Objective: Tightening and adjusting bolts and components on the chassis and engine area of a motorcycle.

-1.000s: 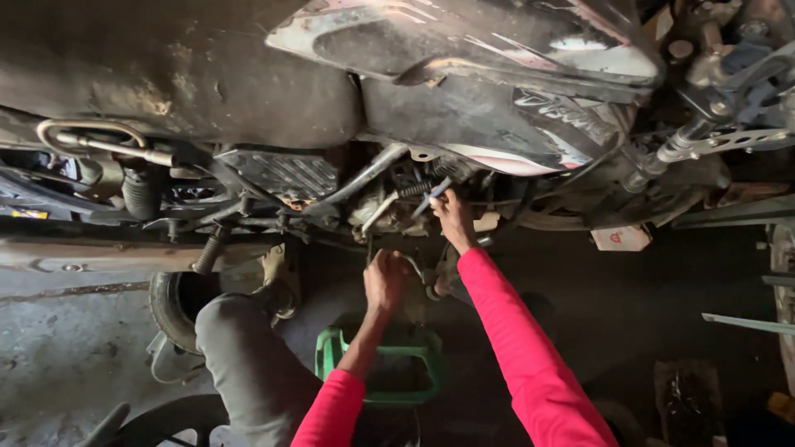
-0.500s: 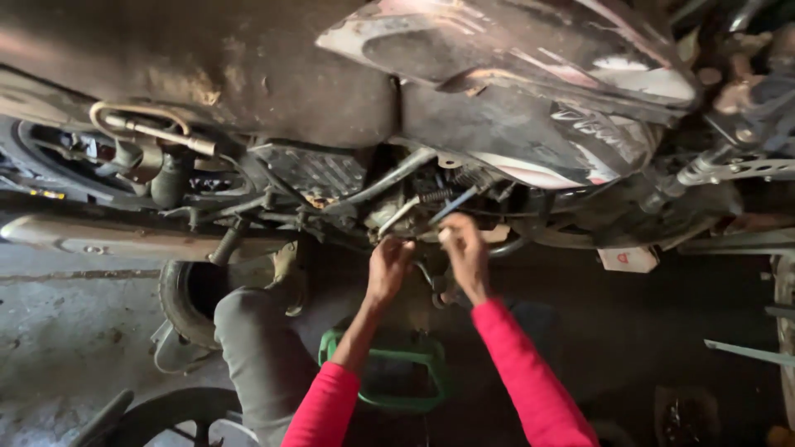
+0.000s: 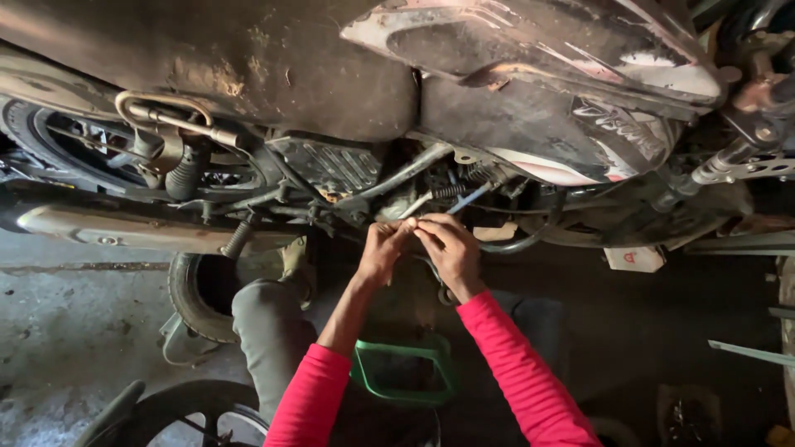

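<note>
Left hand [image 3: 383, 248] and right hand [image 3: 450, 246]: fingertips pinched together, meeting on a small part, too small to identify, beside the blue tool [image 3: 470, 198] at the motorcycle's engine [image 3: 397, 186]. Both red-sleeved forearms extended forward, converging.

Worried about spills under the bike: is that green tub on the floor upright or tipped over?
Upright: the green tub sits flat below both hands, its rim facing up. Its inside is too dark to tell contents.

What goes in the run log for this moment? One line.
left hand and right hand: fingertips together at motorcycle engine | green tub below
</note>
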